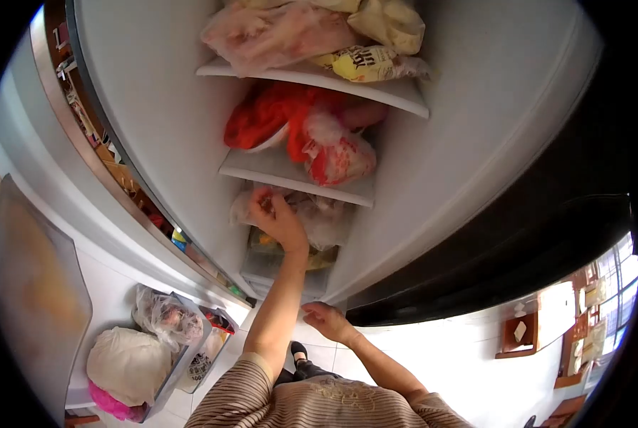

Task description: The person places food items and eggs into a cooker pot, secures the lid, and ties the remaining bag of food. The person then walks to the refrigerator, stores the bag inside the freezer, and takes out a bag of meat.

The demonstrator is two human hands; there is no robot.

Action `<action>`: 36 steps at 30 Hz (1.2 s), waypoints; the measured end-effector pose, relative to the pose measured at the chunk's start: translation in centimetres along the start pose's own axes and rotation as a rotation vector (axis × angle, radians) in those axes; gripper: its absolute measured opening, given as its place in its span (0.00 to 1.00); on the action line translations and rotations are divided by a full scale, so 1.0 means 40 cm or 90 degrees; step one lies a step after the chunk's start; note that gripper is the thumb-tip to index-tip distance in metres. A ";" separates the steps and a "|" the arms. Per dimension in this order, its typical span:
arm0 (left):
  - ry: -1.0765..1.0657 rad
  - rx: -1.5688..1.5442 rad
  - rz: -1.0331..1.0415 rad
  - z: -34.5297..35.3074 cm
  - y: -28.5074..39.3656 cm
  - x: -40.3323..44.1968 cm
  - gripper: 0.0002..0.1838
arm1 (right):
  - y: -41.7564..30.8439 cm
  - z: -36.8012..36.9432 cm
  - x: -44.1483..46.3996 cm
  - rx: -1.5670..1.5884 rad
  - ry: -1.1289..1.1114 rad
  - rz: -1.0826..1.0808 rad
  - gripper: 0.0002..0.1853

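Observation:
My left hand (279, 221) reaches into an upright freezer, its fingers curled at a clear plastic bag (322, 217) on the lower level. What the bag holds is hard to make out. Below it sits a clear drawer (262, 265) with yellowish contents. My right hand (327, 322) hangs low in front of the freezer, fingers loosely apart and holding nothing. Above my left hand, a shelf (262, 167) bears a red bag (262, 118) and a white-and-red plastic bag (340, 157).
The top shelf (290, 75) carries a bag of pinkish food (276, 36) and a yellow printed packet (365, 64). On the floor at left stand pulled-out drawers, one with a large white bag (130, 365) and a clear bag (165, 317). The dark freezer door (490, 264) swings out at right.

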State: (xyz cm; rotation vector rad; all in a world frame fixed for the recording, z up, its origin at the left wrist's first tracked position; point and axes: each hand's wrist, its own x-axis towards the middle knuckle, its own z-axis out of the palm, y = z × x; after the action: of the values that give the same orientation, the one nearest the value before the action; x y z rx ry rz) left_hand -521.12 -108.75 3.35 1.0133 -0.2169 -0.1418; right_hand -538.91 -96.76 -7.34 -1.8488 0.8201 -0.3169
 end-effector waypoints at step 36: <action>-0.220 0.002 -0.001 0.291 0.200 0.460 0.22 | -0.156 -0.045 0.233 0.120 0.100 -0.125 0.13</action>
State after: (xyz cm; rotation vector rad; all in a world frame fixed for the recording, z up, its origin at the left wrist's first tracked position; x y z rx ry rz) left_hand -505.99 -118.17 18.22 0.9881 -0.5316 -0.3181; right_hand -530.68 -102.82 -2.43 -1.7444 0.6897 -0.6484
